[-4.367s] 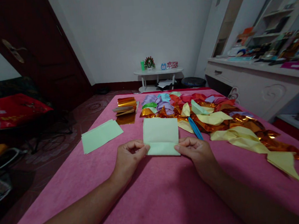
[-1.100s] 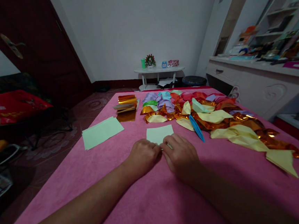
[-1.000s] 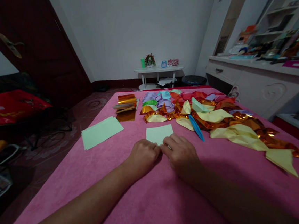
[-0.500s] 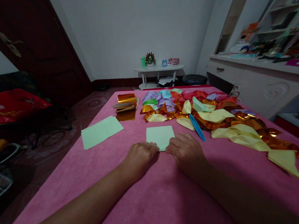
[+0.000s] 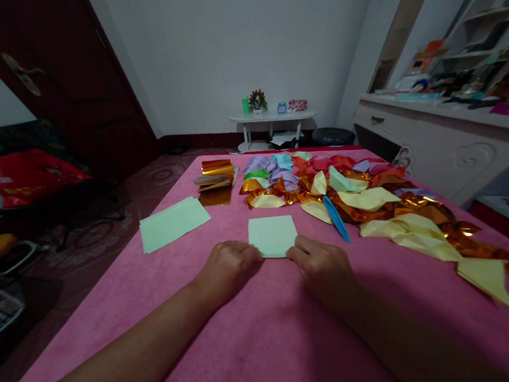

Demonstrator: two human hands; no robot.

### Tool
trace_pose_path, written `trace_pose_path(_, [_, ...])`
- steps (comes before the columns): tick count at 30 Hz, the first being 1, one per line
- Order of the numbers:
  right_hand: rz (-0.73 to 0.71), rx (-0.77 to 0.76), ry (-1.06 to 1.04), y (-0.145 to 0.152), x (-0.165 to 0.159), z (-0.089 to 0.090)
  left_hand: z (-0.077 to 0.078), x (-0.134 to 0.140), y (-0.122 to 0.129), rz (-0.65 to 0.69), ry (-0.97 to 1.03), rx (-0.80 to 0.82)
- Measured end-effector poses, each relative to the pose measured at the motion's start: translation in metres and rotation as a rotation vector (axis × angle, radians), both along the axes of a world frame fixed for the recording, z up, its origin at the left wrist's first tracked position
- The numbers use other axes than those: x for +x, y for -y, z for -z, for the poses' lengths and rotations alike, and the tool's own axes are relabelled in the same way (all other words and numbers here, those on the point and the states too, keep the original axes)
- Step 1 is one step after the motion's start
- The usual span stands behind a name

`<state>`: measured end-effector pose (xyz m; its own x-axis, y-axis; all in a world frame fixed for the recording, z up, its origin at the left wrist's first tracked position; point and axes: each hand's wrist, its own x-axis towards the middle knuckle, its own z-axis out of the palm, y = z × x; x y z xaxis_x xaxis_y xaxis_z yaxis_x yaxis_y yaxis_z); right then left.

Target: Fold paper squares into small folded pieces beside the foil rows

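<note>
A pale green sheet of paper [image 5: 272, 234] lies flat on the pink cloth, with a narrow folded strip along its near edge. My left hand [image 5: 232, 265] is closed, its thumb and fingers pinching the near left corner. At the near right corner, my right hand [image 5: 321, 262] grips the paper with curled fingers. Further left rests a stack of pale green paper sheets [image 5: 175, 223], slightly fanned. A blue pointed strip [image 5: 336, 218], of a kind I cannot make out, lies right of the sheet.
Gold foil and paper pieces [image 5: 215, 182] are piled at the far left of the pink-covered table [image 5: 232, 347]. Folded paper shapes in yellow [image 5: 422, 230], gold, red and purple spread over the right side. Beyond stand a white side table [image 5: 272, 117] and a cabinet [image 5: 450, 138].
Both hands have slid apart along the near edge, out to the corners, uncovering more of the folded strip. The sheet stays in nearly the same place.
</note>
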<state>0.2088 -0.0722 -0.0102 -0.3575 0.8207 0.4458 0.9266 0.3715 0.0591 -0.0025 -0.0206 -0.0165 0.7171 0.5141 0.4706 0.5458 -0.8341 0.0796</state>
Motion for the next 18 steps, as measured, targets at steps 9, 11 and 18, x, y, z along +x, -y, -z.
trace_pose_path(9, [-0.387,0.111,-0.466,-0.023,0.016,0.008,-0.041,0.007,0.016,0.057,0.378,0.022])
trace_pose_path(11, [-0.527,0.112,-0.539,-0.023,0.013,0.005,-0.051,0.007,0.011,-0.055,0.435,-0.09])
trace_pose_path(18, [-0.766,-0.02,-0.713,-0.008,-0.001,-0.005,-0.052,0.005,-0.006,0.031,0.51,-1.245])
